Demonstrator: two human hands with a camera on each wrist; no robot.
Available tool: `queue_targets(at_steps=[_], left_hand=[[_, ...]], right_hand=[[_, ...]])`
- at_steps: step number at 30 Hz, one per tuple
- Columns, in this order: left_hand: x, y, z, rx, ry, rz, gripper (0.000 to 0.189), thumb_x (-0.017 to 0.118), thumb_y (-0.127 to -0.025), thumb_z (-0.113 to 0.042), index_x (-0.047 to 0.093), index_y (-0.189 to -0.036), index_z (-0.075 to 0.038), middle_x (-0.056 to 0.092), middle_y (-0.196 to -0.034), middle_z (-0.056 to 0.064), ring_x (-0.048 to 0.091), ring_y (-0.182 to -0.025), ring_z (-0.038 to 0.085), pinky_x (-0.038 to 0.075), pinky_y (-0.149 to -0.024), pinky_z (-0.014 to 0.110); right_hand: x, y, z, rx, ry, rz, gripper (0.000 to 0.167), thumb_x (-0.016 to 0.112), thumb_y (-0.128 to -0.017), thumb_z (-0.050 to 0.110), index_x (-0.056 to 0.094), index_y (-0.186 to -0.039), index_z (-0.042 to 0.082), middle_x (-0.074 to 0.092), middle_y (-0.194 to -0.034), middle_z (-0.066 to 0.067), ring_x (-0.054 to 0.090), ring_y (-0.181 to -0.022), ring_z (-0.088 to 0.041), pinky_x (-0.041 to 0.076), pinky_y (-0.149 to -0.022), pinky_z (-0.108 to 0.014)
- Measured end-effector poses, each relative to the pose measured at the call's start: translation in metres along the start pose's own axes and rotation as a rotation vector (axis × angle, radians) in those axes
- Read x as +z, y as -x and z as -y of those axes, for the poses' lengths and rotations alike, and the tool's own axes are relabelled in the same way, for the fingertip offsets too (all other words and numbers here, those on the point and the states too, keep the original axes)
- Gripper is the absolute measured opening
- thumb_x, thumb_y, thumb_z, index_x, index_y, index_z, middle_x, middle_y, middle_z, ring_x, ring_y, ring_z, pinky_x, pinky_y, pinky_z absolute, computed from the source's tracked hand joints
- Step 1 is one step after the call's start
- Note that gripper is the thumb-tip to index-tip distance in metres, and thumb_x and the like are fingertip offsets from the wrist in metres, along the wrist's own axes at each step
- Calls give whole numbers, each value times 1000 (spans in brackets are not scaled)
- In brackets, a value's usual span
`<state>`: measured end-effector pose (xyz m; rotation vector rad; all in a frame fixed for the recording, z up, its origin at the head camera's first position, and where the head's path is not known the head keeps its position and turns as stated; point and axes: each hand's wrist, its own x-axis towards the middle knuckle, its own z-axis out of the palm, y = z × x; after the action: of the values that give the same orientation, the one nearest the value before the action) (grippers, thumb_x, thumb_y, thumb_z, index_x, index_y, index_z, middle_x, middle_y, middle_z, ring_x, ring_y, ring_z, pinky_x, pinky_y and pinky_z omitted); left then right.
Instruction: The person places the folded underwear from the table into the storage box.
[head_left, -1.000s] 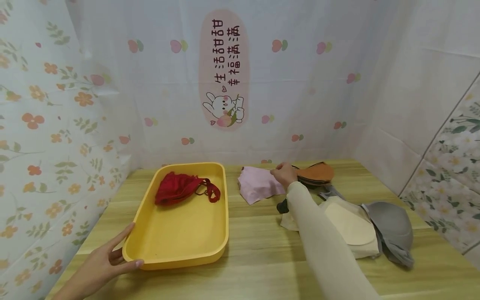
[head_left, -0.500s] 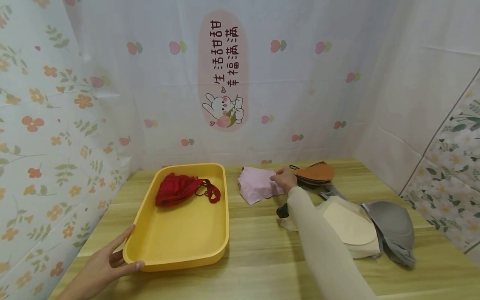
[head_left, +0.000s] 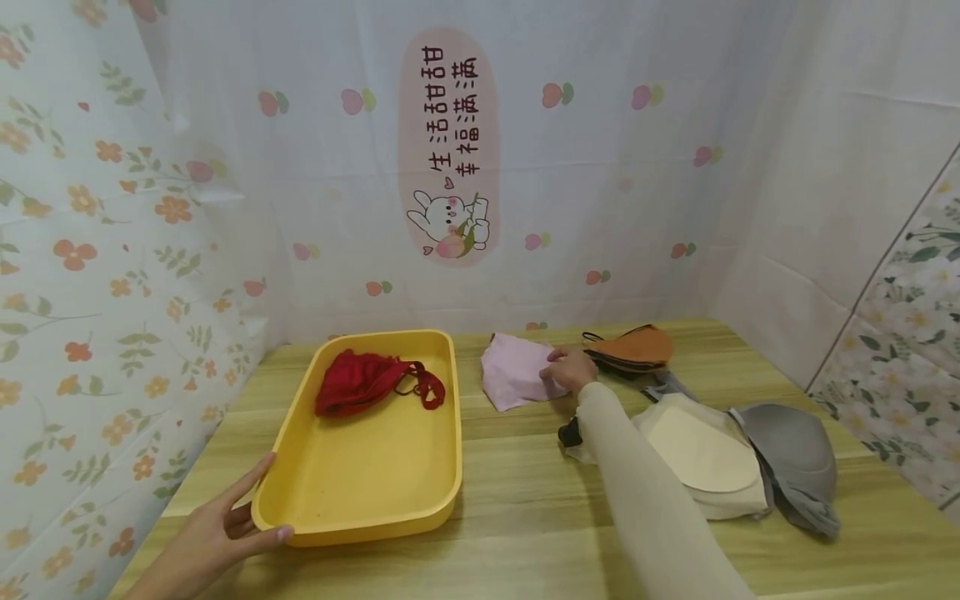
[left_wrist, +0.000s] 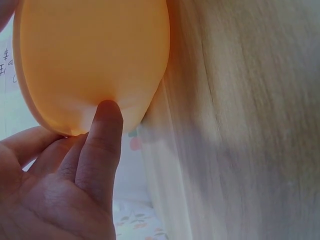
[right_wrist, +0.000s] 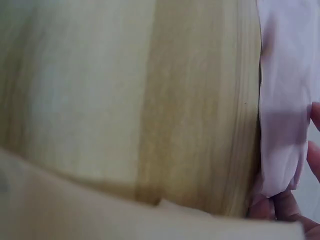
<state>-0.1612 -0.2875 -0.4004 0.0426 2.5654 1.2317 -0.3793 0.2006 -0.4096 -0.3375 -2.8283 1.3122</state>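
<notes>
In the head view, my left hand [head_left: 213, 533] lies at the near left corner of a yellow tray [head_left: 454, 433], thumb on the front wall and fingers along the side. The left wrist view shows nearly straight fingers [left_wrist: 102, 135] touching the tray's outer wall. A red garment with thin straps [head_left: 356, 385] lies inside the tray. Right of it, a thin pale pink folded garment [head_left: 513, 371] rests flat on the table. My right hand [head_left: 572, 369] pinches its right edge. In the right wrist view, fingers [right_wrist: 285, 205] sit under and beside the pink cloth.
Behind the right hand lies an orange-brown garment with black edging [head_left: 637, 346]. A beige garment [head_left: 705, 446] and a grey bra [head_left: 787, 446] lie on the right of the wood-grain table [head_left: 517, 500]. Patterned cloth curtains [head_left: 337, 208] enclose the back and sides.
My right hand has moved slightly onto the pink garment's right edge, its fingers now pinching the cloth. The left hand stays at the tray's corner; the whole view has shifted a little.
</notes>
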Motion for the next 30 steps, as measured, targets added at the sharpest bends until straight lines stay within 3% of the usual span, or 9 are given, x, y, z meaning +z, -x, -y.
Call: queue_targets(at_steps=[8,18,26,30], left_hand=[[3,1,-1,2,12,9,101,71,-94,-33,-1,-163,-15,5,-161,40,47,-137,50,59,-93,38],[4,0,1,-11,5,9,102,70,-94,-35,-2,-163,-17,5,-162,38,47,-138,49,59,-94,38],[2,1,2,5,-12,7,102,70,-95,-34,-3,-163,-16,9,-161,39,49,-136,49,59,-94,40],[-2,2,0,41,-39,0,100,69,-95,-32,-1,-163,-13,9,-161,40,47,-137,50,59,-93,39]], right_hand=[[-2,1,-1,-7,-72,-44,35,75,-80,9,69,-114,6,62,-133,-19,51,-119,-34,44,-105,-46],[0,1,5,46,-247,-58,40,71,-83,3,67,-123,6,49,-150,-17,43,-135,-37,46,-108,-47],[2,6,5,38,-270,-71,44,71,-82,3,68,-126,7,46,-155,-14,41,-139,-36,46,-109,-46],[5,3,8,1,-261,-74,54,66,-79,-1,67,-131,12,46,-157,-11,44,-135,-30,49,-93,-35]])
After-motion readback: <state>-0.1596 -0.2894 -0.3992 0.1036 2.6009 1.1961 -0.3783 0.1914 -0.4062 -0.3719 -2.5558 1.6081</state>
